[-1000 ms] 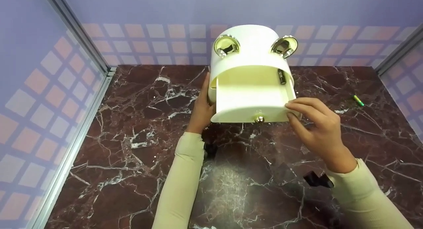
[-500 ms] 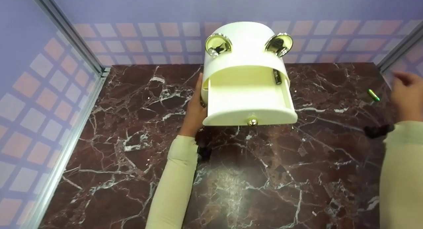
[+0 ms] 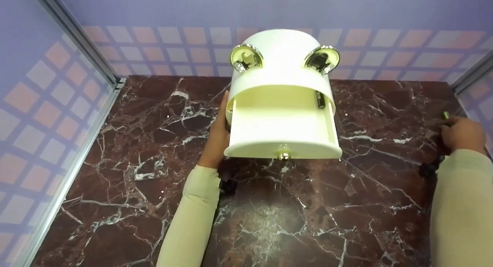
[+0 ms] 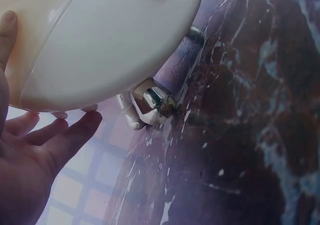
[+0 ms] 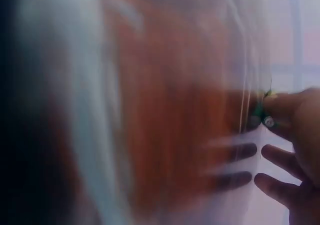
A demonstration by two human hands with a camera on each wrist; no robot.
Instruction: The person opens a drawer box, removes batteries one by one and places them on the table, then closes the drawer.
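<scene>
A white drawer box (image 3: 283,76) with two round gold ears stands at the back middle. Its drawer (image 3: 283,148), with a small gold knob, is pulled out. Inside the drawer, a dark battery (image 3: 320,100) lies along the right wall. My left hand (image 3: 215,141) grips the box's left side; in the left wrist view its thumb (image 4: 7,32) and fingertips lie on either side of the white body. Far to the right, my right hand (image 3: 465,135) pinches a green battery (image 5: 269,120) at the tabletop, with the other fingers spread. Part of that battery is hidden by the hand.
The dark red marbled tabletop (image 3: 134,205) ends at a tiled back wall (image 3: 169,47). Side panels stand left and right, the right one close beside my right hand. A shiny metal foot (image 4: 152,102) shows under the box.
My right hand has left the drawer's front right corner, moved right and taken hold of the green battery. The left hand stays on the box. The view has shifted slightly.
</scene>
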